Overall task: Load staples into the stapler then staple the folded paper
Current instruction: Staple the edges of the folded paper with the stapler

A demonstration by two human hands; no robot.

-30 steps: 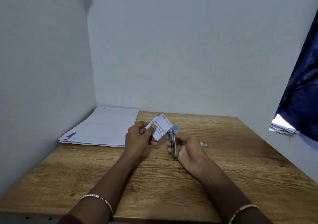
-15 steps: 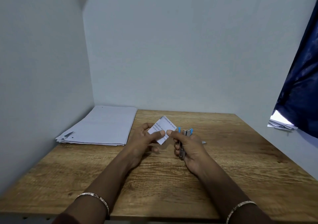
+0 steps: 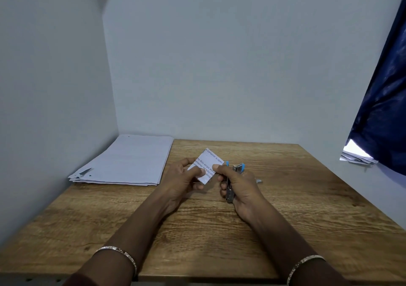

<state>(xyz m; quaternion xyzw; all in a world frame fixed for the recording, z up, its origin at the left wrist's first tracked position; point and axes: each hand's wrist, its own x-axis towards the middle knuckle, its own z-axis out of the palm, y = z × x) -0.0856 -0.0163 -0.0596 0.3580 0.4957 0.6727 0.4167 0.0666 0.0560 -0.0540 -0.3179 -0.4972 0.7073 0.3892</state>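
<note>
A wooden table (image 3: pixel 285 231) fills the corner, with a paper stack (image 3: pixel 129 160) lying flat at its far left. Above the middle, the left hand (image 3: pixel 182 182) pinches a small folded paper (image 3: pixel 207 165), while the right hand (image 3: pixel 239 187) grips a blue-tipped stapler (image 3: pixel 238 167), its thumb touching the paper's edge.

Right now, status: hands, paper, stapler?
Left hand pinching folded paper. Right hand gripping stapler, thumb on paper. Paper not in stapler. Nothing in the way.
</note>
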